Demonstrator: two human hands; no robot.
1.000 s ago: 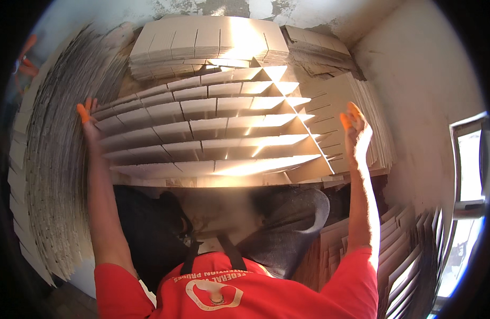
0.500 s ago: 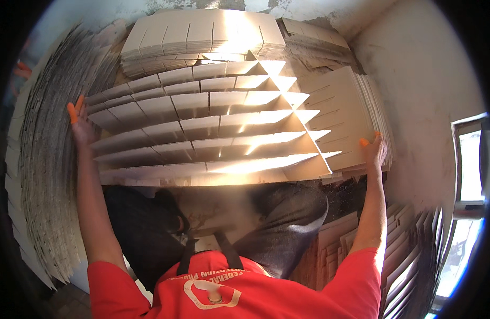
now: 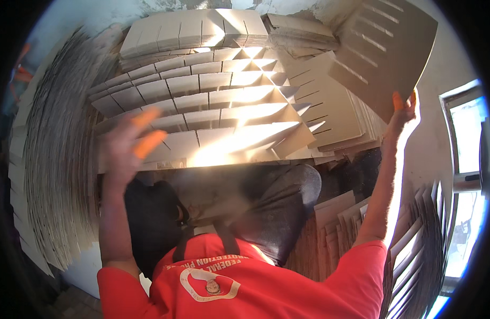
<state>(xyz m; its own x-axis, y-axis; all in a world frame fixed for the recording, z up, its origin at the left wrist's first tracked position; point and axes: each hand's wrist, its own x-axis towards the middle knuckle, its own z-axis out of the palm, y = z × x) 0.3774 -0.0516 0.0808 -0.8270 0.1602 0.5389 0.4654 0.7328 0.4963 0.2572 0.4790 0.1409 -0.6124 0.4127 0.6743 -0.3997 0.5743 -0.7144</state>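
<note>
Raised at the upper right, a slotted cardboard sheet is pinched at its lower corner by my right hand, which wears an orange finger cover. My left hand, smeared by motion, hovers over the near left part of a cardboard divider grid. Two orange covers show on its outstretched fingers, with nothing visible between them. Several slotted strips stand in rows in the grid, and one cross strip runs through their right ends. Bright sunlight falls across the grid's right half.
Slotted cardboard stacks lie behind the grid and to its right. A tall pile of strips lines the left side. More sheets stand at the lower right, below a window. My knees are beneath the grid's near edge.
My right hand has lifted a slotted sheet from the right stack, up and to the right. My left hand has left the grid's far left edge and moved inward and nearer.
</note>
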